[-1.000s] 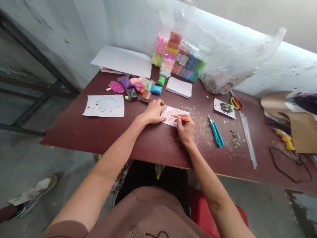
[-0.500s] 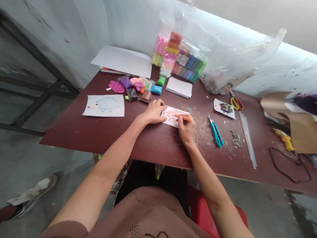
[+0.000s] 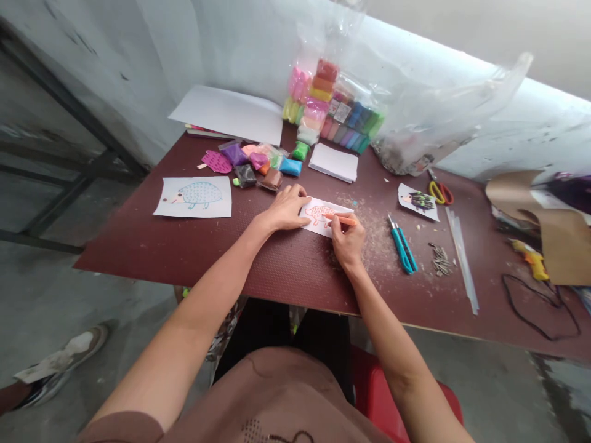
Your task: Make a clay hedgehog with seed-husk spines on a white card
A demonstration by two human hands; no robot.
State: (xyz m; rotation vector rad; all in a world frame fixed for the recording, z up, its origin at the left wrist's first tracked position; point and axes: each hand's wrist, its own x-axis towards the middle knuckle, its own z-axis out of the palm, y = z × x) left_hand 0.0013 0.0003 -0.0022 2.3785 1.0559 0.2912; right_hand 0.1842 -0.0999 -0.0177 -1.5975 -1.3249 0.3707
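My right hand [image 3: 348, 241] pinches an orange felt-tip pen [image 3: 342, 219], its tip on a small white card [image 3: 318, 232]. An orange hedgehog-like outline with short dashes inside shows on this card, partly covered by my right fingers. My left hand [image 3: 290, 208] lies at the card's left edge, thumb and fingers apart, steadying it on the table. Further left lies a paper with a blue hedgehog drawing [image 3: 196, 195]. A teal utility knife [image 3: 403, 248] rests to the right of my right hand.
Packets of coloured clay [image 3: 290, 166] and a stack of white paper [image 3: 333, 163] lie behind my hands. On the right are a small hedgehog picture [image 3: 418, 202], scissors [image 3: 441, 192], seeds [image 3: 441, 261], clear sticks [image 3: 463, 261] and a yellow glue gun [image 3: 535, 263]. Crumbs litter the tabletop.
The pen and my right hand have shifted very slightly over the card. My left hand stays where it was.
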